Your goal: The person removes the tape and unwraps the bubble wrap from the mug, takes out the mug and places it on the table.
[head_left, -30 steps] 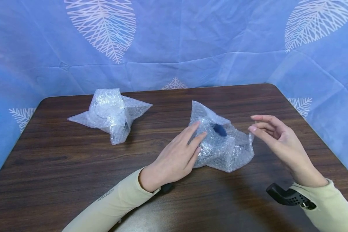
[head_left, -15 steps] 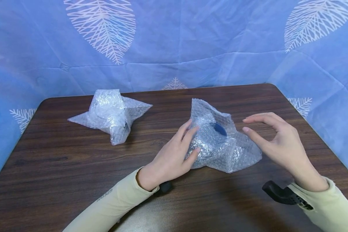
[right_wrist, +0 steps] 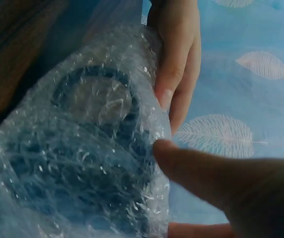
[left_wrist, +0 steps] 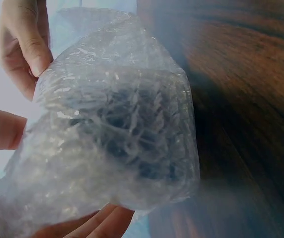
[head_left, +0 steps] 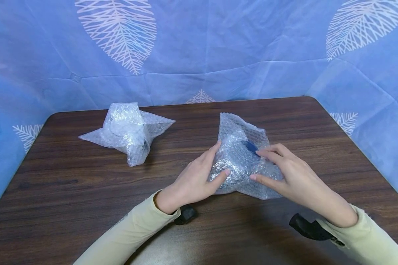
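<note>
A bubble-wrapped mug (head_left: 232, 162) sits right of centre on the table. Dark blue shows near the top in the head view, and a ring-shaped handle (right_wrist: 98, 74) shows through the film in the right wrist view. My left hand (head_left: 192, 178) rests along its left side, straight fingers against the wrap and thumb on the front. In the left wrist view its fingers (left_wrist: 109, 223) lie along the lower edge. My right hand (head_left: 298, 175) touches the right side, index finger near the blue patch and thumb (right_wrist: 196, 173) lower, with a gap between them. The mug's underside is hidden.
A second bubble-wrapped bundle (head_left: 126, 130) with pointed corners lies at the back left of the dark wood table (head_left: 86, 206). Blue leaf-print cloth (head_left: 199, 48) hangs behind the table and around its sides. Each wrist wears a black device (head_left: 310, 228).
My right hand has let go of the right-hand flap and moved left onto the bundle. That flap spread out, then became partly covered. My left hand slid from the top to the left side.
</note>
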